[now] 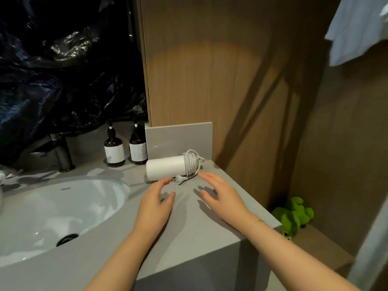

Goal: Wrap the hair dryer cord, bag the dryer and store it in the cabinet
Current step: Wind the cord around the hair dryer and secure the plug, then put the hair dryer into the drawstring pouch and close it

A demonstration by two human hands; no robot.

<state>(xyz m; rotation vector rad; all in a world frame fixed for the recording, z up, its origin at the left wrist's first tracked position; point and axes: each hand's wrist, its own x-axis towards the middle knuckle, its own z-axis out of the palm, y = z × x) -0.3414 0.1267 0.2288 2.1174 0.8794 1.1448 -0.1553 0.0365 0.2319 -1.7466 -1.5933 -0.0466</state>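
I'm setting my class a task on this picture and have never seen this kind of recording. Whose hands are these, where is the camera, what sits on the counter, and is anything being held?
There is no machine here, only a person working with bare hands. The single picture comes from a wide-angle camera worn on the person's head, looking forward and down.

The left hand and right hand are both open, hovering low over a grey counter. Neither holds anything.

Just beyond the fingertips lies a white hair dryer on its side, its cord wound in loops around one end and the plug resting on the counter.

To the left are two dark pump bottles, a tap and a white sink. A green soft toy lies lower down on the right.
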